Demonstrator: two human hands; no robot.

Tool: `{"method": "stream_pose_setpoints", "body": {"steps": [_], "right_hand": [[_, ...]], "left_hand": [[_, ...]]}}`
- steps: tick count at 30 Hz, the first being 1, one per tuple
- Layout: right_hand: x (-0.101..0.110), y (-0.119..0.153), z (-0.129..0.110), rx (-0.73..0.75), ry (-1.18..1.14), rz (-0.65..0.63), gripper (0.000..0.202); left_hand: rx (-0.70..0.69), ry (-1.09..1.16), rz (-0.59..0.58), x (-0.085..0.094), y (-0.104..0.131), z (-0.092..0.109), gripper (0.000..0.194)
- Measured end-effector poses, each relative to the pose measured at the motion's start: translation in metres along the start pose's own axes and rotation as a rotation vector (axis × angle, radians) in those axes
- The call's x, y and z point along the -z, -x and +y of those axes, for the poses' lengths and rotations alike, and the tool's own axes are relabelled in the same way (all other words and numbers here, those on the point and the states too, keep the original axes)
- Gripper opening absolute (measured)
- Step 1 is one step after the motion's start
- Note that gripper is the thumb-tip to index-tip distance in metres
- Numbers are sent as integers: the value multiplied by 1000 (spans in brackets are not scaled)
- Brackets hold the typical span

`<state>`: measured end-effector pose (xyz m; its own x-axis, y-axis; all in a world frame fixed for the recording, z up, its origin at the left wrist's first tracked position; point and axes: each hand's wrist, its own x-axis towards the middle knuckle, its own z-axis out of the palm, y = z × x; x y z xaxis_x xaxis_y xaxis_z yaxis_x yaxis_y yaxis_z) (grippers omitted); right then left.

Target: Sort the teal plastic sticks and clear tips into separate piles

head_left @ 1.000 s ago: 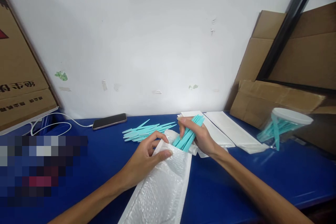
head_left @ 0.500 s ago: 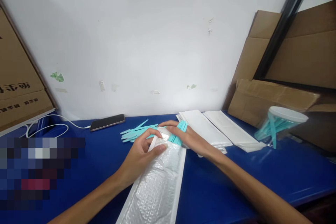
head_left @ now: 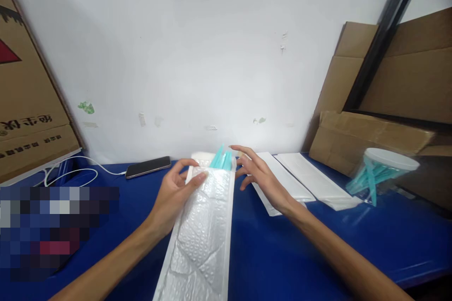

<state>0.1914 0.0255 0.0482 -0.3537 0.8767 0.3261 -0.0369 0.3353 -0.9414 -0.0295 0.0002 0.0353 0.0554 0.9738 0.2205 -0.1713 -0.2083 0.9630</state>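
Note:
A long white bubble mailer (head_left: 205,230) stands tilted in front of me, its mouth at the top. My left hand (head_left: 178,190) grips its upper left edge, thumb on the front and fingers behind. Several turquoise plastic sticks (head_left: 221,161) poke out of the mouth, their lower parts hidden inside. My right hand (head_left: 259,174) is beside the mailer's upper right corner, fingers spread and holding nothing. Whether a fingertip touches the mailer's edge I cannot tell.
White mailers (head_left: 293,183) lie flat behind my right hand. A clear tub (head_left: 379,174) with a white lid holds turquoise sticks at the right. A phone (head_left: 148,167) on a white cable lies back left. Cardboard boxes (head_left: 35,103) flank the blue table (head_left: 300,263).
The turquoise sticks have gone from my right hand into the mailer's mouth. That hand has opened and drawn away to the right. The mailer's top has risen and shifted left.

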Motion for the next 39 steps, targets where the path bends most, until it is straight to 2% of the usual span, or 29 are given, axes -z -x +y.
{"method": "stream_pose_setpoints", "body": {"steps": [4, 6, 8, 12, 16, 19, 22, 25, 27, 30, 32, 39], "right_hand": [[-13, 7, -5, 20, 88, -305, 42], [-22, 12, -7, 56, 168, -371, 32], [-29, 15, -7, 107, 259, -331, 29], [-34, 17, -4, 192, 402, -205, 39], [-29, 14, -2, 270, 407, -65, 40], [-24, 12, -2, 268, 445, -47, 41], [-19, 9, -3, 176, 485, -108, 40], [-12, 5, 0, 67, 411, -22, 32], [-6, 2, 3, 42, 416, 51, 38], [0, -2, 8, 87, 506, 55, 30], [1, -3, 9, 133, 518, 34, 24], [0, 1, -2, 154, 394, -122, 30]], "left_hand": [[-260, -34, 144, 6, -1, 24, 38], [-356, -55, 194, 8, 1, 32, 36], [-406, -65, 210, 9, 3, 36, 35], [-429, -91, 194, 6, 7, 37, 36], [-451, -88, 160, 2, 7, 31, 54], [-394, -56, 160, 3, 4, 23, 76], [-213, -31, 169, 7, 1, 11, 87], [16, -13, 45, 5, 3, -1, 85], [103, -3, -75, 0, 6, -8, 81], [139, 9, -142, -5, 10, -16, 76], [131, 15, -122, -5, 10, -18, 74], [155, 48, -66, 1, 6, -25, 57]]}}
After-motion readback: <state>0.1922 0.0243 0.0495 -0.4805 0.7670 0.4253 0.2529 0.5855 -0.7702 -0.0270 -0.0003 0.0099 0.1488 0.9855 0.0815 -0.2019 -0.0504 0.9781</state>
